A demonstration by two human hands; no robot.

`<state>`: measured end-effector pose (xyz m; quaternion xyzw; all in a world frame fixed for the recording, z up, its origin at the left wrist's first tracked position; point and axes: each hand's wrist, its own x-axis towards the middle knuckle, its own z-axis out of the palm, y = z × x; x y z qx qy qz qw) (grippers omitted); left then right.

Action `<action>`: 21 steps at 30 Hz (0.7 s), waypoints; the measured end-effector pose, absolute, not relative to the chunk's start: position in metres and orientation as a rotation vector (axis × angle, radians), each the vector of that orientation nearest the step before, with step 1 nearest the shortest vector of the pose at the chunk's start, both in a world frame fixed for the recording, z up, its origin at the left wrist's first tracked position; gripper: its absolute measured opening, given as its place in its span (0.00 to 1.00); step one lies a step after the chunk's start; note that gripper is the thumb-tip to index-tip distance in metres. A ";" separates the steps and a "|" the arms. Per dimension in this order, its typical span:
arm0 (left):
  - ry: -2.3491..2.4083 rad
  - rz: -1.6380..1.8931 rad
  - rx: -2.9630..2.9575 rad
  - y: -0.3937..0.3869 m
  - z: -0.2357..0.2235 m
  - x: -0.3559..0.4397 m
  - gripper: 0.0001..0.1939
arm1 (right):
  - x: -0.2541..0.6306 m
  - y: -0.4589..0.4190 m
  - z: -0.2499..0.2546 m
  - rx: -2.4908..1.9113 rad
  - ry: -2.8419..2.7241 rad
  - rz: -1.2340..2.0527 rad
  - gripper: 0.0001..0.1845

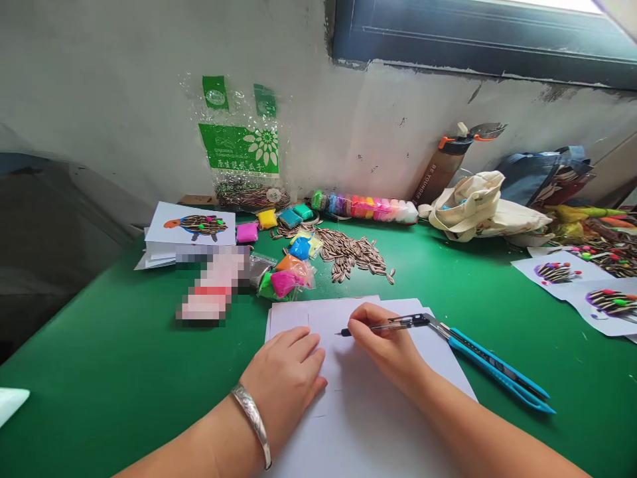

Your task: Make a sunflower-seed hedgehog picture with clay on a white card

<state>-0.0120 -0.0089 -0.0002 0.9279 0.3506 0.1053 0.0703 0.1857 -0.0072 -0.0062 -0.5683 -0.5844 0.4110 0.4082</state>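
My right hand grips a black-and-clear pen, its tip pointing left just over the white paper. Whether the tip touches the sheet I cannot tell. My left hand, with a silver bangle at the wrist, lies flat on the paper's left side, fingers stretched out. A few short faint lines are on the sheet, near its top and below my left fingers. Blue-handled scissors or a cutter, of which the exact kind is unclear, lies right of the paper.
Sunflower seeds are heaped behind the paper, beside packets of coloured clay. A seed bag leans on the wall. A turtle picture tops a stack at left; hedgehog-like pictures, a cloth bag and a bottle stand right.
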 end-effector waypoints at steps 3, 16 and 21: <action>1.069 0.310 2.775 -0.009 0.002 -0.011 0.08 | 0.183 -0.008 -0.006 -1.432 -1.624 0.989 0.06; 1.077 0.302 2.722 -0.007 0.007 -0.012 0.08 | 0.183 -0.005 -0.004 -1.477 -1.712 0.947 0.08; 1.078 0.288 2.705 -0.008 0.008 -0.012 0.07 | 0.182 -0.005 -0.004 -1.472 -1.726 0.957 0.08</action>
